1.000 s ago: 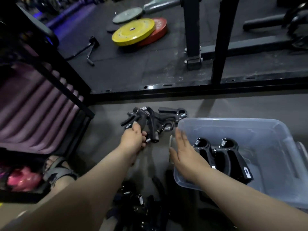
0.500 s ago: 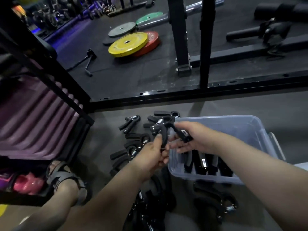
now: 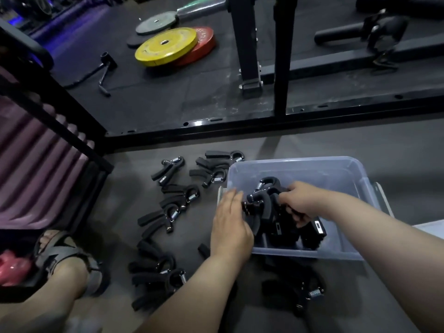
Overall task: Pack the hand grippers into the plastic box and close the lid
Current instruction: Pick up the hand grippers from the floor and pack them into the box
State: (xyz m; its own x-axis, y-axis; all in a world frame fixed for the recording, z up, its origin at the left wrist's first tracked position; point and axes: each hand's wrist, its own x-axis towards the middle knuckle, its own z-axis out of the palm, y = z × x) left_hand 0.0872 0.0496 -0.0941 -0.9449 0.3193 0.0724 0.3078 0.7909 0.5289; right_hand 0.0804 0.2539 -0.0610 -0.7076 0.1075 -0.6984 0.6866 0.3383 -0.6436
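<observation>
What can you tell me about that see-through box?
The box is a pale, see-through plastic tub, rectangular with rounded corners and a thick rim. Its top is open, with no lid on it. It stands flat on the grey floor. Black grippers are piled at its near end. The left hand reaches over its left rim, and the right hand, inside it, grips a gripper.

A grey floor point(image 3: 336, 145), yellow plate point(image 3: 165, 46), perhaps a rack point(image 3: 245, 44).

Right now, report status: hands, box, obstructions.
Left hand open, touching hand gripper; right hand grips it inside plastic box. More grippers on floor, box uncovered. Nothing blocking.
</observation>
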